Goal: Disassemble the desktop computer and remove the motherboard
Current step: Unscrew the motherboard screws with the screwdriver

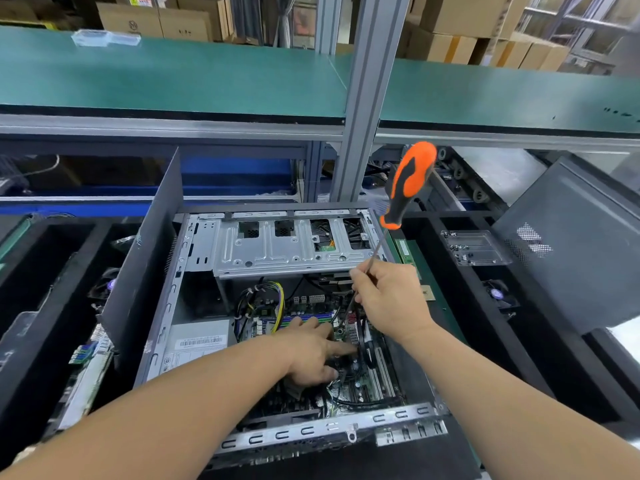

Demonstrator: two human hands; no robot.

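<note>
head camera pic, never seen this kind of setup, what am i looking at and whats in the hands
This is one picture from a camera worn on a person's head, looking down at their own two bare hands. No robot is involved. In front of them lies an open computer case on its side, with the motherboard and cables still inside. The right hand grips the metal shaft of a screwdriver, its orange and black handle pointing up. The left hand reaches into the case, fingers on the board. A clear plastic tray with small parts sits to the right. A green shelf runs above.
</note>
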